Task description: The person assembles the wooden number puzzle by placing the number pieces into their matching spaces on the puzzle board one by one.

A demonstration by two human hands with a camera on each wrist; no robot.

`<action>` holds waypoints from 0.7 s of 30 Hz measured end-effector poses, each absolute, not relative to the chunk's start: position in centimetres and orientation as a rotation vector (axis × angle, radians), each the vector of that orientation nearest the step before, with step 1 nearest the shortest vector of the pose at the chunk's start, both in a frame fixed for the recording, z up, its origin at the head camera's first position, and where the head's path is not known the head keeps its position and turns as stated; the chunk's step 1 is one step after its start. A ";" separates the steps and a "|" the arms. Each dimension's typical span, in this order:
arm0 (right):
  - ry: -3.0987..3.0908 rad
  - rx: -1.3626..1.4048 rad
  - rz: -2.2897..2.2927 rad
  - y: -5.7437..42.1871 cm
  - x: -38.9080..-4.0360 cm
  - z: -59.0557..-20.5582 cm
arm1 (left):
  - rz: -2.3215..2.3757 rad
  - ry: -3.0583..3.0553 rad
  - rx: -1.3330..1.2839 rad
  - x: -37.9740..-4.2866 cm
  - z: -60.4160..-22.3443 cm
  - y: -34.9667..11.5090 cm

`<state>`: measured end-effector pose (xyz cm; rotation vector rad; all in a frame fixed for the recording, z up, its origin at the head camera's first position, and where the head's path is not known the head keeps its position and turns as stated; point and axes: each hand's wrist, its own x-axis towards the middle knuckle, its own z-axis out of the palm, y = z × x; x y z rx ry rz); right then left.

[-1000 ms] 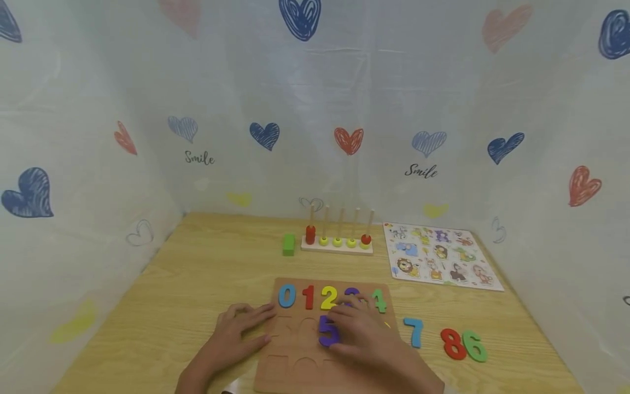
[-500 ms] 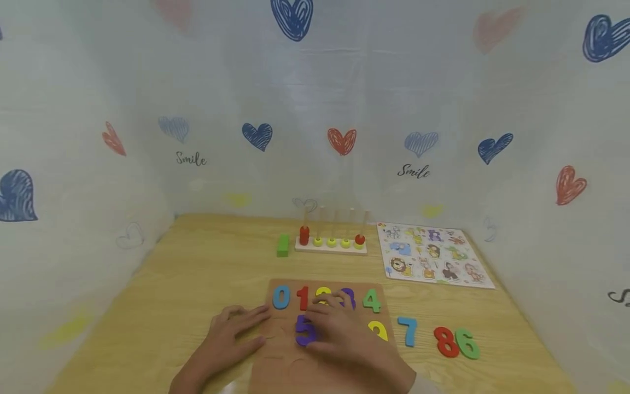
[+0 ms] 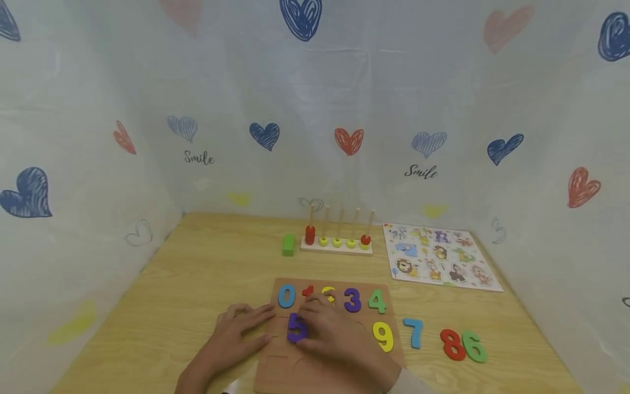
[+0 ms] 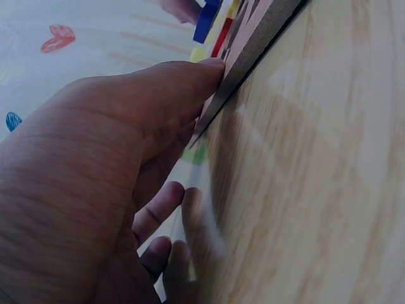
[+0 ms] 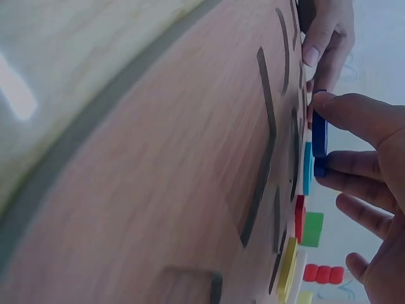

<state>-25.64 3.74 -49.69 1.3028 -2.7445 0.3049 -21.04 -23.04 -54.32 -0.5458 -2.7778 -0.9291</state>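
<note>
The 5 [image 3: 292, 324] at lower centre was purple; the 9 [image 3: 386, 338] was yellow, the 0 [image 3: 282, 296] and 7 [image 3: 415, 334] blue. Red hearts [image 3: 349, 142] and blue hearts [image 3: 266, 137] patterned the white curtain [image 3: 315, 87] above the wood-grained bench [image 3: 221, 262].

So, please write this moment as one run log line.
right hand: pinches purple 5 over board; left hand: touches board edge; on table: blue 7, red 8, green 6

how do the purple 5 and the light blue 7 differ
The purple 5 is pinched by the right hand, while the light blue 7 lies untouched. The purple 5 is over the number board; the light blue 7 is on the table, right of it. Their colours differ too. Both are flat number pieces.
</note>
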 end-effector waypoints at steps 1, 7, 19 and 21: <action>-2.743 1.299 0.288 3.5 -25.7 -49.7 | -0.926 -2.776 -0.546 -21.0 -54.3 -23.0; -2.749 1.309 0.272 2.8 -25.9 -50.0 | -0.936 -2.778 -0.547 -21.1 -54.5 -22.9; -2.761 1.356 0.294 1.6 -25.7 -50.5 | -0.914 -2.761 -0.565 -21.0 -54.4 -22.9; -2.762 1.349 0.289 1.5 -25.7 -50.5 | -0.906 -2.763 -0.563 -21.0 -54.3 -23.0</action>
